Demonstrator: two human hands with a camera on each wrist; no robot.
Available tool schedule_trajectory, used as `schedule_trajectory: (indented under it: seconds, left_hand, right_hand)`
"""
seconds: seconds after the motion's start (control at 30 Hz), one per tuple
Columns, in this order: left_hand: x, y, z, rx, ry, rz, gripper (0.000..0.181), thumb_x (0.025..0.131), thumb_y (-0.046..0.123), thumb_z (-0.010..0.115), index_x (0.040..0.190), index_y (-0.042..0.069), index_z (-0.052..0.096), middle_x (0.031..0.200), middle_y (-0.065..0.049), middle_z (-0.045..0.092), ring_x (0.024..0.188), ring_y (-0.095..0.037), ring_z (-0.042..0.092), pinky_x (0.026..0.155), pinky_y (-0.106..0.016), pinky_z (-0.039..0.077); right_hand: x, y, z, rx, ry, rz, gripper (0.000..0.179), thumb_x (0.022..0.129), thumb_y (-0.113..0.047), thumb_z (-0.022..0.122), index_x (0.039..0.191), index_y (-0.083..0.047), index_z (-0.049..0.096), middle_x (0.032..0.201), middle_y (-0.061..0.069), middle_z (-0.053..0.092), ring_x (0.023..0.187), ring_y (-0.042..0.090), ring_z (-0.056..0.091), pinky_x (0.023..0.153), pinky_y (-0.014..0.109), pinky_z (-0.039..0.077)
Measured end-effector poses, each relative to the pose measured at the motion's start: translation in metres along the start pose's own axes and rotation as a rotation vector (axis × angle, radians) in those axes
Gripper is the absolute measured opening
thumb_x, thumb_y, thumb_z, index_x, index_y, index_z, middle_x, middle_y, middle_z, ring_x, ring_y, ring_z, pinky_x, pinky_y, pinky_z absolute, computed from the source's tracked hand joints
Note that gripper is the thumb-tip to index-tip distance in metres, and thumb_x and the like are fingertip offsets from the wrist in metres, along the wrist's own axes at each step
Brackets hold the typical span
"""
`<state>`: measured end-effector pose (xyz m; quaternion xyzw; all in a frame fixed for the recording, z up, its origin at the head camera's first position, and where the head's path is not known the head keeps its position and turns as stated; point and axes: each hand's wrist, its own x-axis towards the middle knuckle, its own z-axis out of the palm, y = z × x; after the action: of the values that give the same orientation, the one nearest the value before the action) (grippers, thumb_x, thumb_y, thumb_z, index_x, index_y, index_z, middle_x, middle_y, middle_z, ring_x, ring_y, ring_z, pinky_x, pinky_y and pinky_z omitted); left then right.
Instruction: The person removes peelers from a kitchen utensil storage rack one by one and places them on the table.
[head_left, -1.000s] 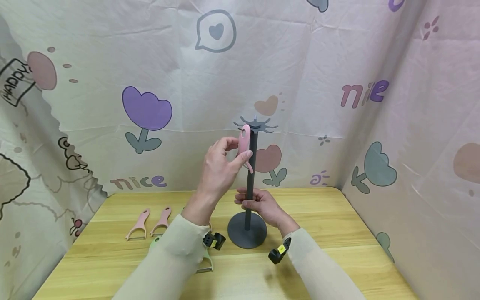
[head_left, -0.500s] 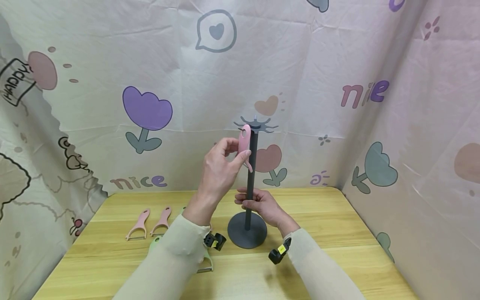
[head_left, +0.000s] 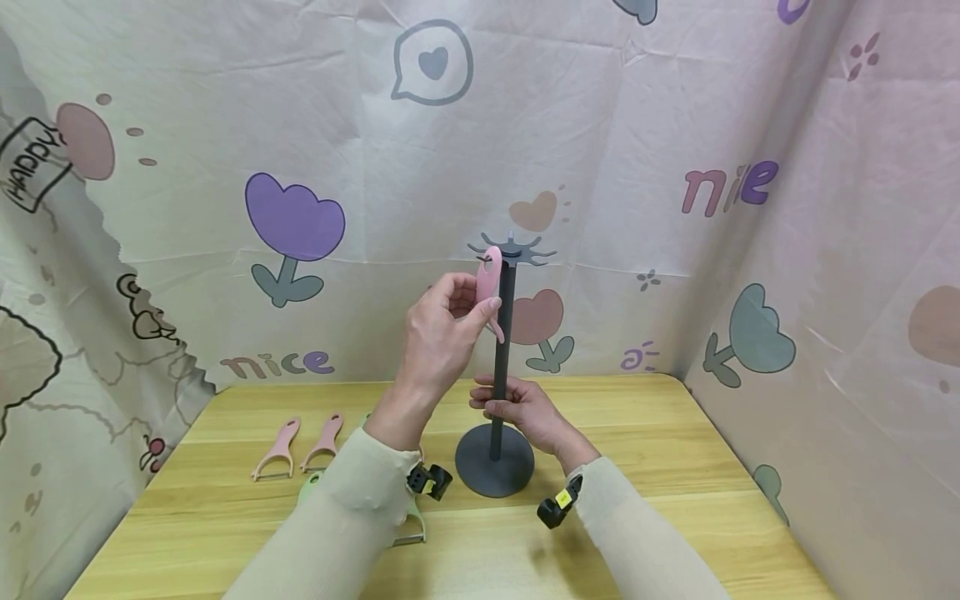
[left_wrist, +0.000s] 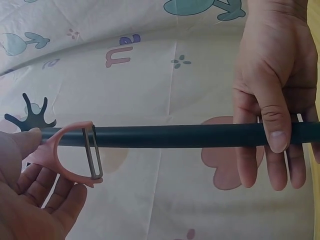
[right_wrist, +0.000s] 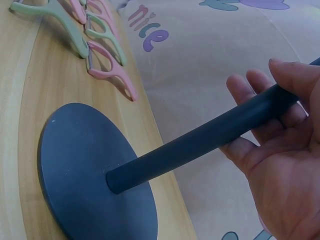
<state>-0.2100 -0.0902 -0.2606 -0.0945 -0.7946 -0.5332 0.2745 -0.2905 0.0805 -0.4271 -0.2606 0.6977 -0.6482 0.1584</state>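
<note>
A pink Y-shaped peeler (head_left: pixel 487 279) is pinched between the thumb and fingers of my left hand (head_left: pixel 438 337), handle end up. Its handle hole is level with a hook on the near left of the dark stand's hook ring (head_left: pixel 531 252); whether the hook passes through is hard to tell. The left wrist view shows the peeler's blade (left_wrist: pixel 94 152) in front of the pole (left_wrist: pixel 165 136). Lower down, my right hand (head_left: pixel 536 415) holds the pole loosely, thumb on one side and fingers on the other. The stand's round base (head_left: pixel 480 467) rests on the table.
On the wooden table (head_left: pixel 652 517), left of the stand, lie more peelers: a pink one (head_left: pixel 282 442), another pink one (head_left: pixel 327 437) and a green one (head_left: pixel 411 527), with others partly behind my left sleeve (head_left: pixel 337 517). Printed cloth (head_left: pixel 360 333) hangs behind the table.
My left hand and the pink peeler have risen very slightly beside the hook. The right hand and the stand look the same.
</note>
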Motion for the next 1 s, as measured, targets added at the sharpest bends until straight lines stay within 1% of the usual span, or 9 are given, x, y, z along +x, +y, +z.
schedule_trajectory:
  seconds: [0.17, 0.43, 0.57, 0.73, 1.0]
  left_hand:
    - [0.001, 0.002, -0.002, -0.008, -0.004, 0.006, 0.031, 0.098, 0.029, 0.078, 0.123, 0.015, 0.067, 0.104, -0.002, 0.072, 0.097, -0.019, 0.069, 0.091, -0.039, 0.057]
    - [0.001, 0.005, -0.006, -0.010, -0.003, -0.006, 0.033, 0.098, 0.030, 0.078, 0.125, 0.014, 0.067, 0.104, -0.002, 0.072, 0.095, -0.020, 0.069, 0.087, -0.038, 0.058]
    - [0.001, 0.006, -0.009, -0.027, 0.005, -0.003, 0.032, 0.098, 0.029, 0.078, 0.124, 0.014, 0.067, 0.104, -0.004, 0.072, 0.095, -0.021, 0.069, 0.087, -0.039, 0.057]
    - [0.000, 0.005, -0.013, -0.037, 0.007, -0.012, 0.034, 0.098, 0.029, 0.078, 0.125, 0.013, 0.067, 0.106, -0.005, 0.071, 0.098, -0.021, 0.068, 0.090, -0.039, 0.058]
    - [-0.003, 0.003, -0.024, -0.020, 0.008, -0.035, 0.036, 0.097, 0.030, 0.079, 0.127, 0.015, 0.066, 0.108, -0.003, 0.073, 0.101, -0.020, 0.070, 0.092, -0.040, 0.058]
  right_hand:
    - [0.000, 0.001, 0.000, 0.009, -0.001, -0.003, 0.045, 0.102, -0.005, 0.066, 0.146, -0.004, 0.060, 0.140, 0.023, 0.066, 0.128, 0.030, 0.068, 0.111, 0.055, 0.050]
    - [-0.001, 0.001, 0.000, 0.005, 0.005, 0.003, 0.044, 0.102, -0.005, 0.067, 0.146, -0.006, 0.061, 0.140, 0.023, 0.067, 0.127, 0.029, 0.069, 0.111, 0.056, 0.049]
    - [0.000, 0.001, 0.000, 0.001, 0.009, 0.002, 0.045, 0.101, -0.006, 0.067, 0.146, -0.006, 0.062, 0.138, 0.020, 0.069, 0.126, 0.028, 0.069, 0.110, 0.055, 0.051]
    - [0.000, 0.000, 0.000, -0.006, 0.012, 0.004, 0.044, 0.101, -0.007, 0.068, 0.145, -0.006, 0.062, 0.137, 0.019, 0.070, 0.126, 0.028, 0.069, 0.108, 0.051, 0.053]
    - [-0.001, -0.001, 0.000, -0.005, 0.010, 0.004, 0.044, 0.101, -0.005, 0.067, 0.145, -0.006, 0.062, 0.137, 0.018, 0.070, 0.126, 0.028, 0.069, 0.107, 0.049, 0.054]
